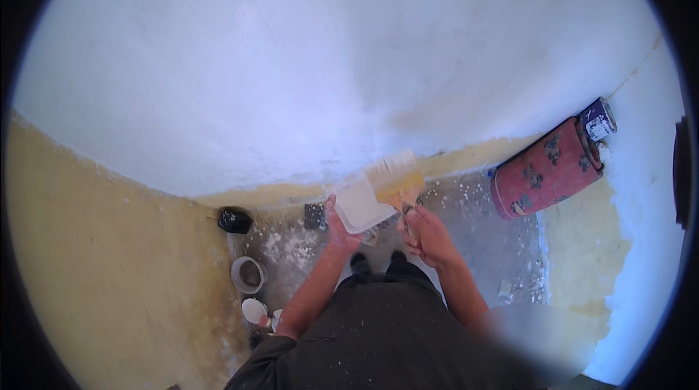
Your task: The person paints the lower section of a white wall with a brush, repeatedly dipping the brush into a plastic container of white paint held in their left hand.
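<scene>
My left hand (340, 228) is closed on a white plastic tub (355, 224), gripping it by its side and rim. The tub is tilted and looks white inside, perhaps with paint. My right hand (427, 235) is wrapped around the handle of a wide paintbrush (397, 180) with pale bristles and a yellow-orange band. The brush's near edge overlaps the tub's right rim in view; whether they touch I cannot tell. Beyond both hands rises a wall (291, 84), white over most of its height, with a yellowish strip (473, 155) along its foot.
On the right, a pink patterned drum-shaped thing (550, 170) stands by the wall with a dark purple can (598, 120) on top. To the left are a black object (234, 220), a bucket (248, 274) and a round white piece (254, 310). White splatter marks the grey floor (466, 219).
</scene>
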`<state>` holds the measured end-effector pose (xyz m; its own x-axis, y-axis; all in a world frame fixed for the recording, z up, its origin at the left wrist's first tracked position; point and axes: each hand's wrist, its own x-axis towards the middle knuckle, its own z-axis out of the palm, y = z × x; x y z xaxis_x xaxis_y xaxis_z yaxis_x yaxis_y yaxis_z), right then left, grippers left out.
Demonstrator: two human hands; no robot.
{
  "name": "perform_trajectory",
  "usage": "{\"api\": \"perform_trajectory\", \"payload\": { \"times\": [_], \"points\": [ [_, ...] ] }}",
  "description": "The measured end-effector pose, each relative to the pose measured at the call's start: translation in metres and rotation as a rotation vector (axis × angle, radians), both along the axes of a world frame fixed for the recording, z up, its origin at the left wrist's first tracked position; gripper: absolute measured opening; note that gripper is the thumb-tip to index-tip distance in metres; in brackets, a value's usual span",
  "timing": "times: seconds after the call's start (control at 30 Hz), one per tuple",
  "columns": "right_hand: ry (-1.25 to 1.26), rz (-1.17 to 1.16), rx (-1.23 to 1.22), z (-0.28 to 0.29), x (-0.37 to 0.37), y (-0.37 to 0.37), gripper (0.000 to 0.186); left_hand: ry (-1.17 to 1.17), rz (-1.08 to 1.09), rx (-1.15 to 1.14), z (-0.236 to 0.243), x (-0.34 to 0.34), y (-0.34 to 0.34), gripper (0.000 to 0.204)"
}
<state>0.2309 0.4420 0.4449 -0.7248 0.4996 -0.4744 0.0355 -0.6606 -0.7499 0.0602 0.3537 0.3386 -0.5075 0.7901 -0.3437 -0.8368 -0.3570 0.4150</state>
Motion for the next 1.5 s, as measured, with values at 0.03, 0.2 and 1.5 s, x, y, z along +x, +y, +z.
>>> {"api": "perform_trajectory", "payload": {
  "times": [0.03,0.2,1.5],
  "points": [
    [0.028,-0.017,-0.006,-0.004,0.0,0.007,0.02,-0.021,0.002,0.007,0.002,0.002,0.004,0.056],
    [-0.004,-0.121,0.033,-0.02,-0.016,0.042,0.017,-0.067,0.046,0.074,-0.013,0.004,0.002,0.064],
    [0.02,-0.157,0.125,0.035,-0.116,0.141,0.017,0.039,0.182,-0.153,-0.086,0.034,-0.094,0.077]
  ]
}}
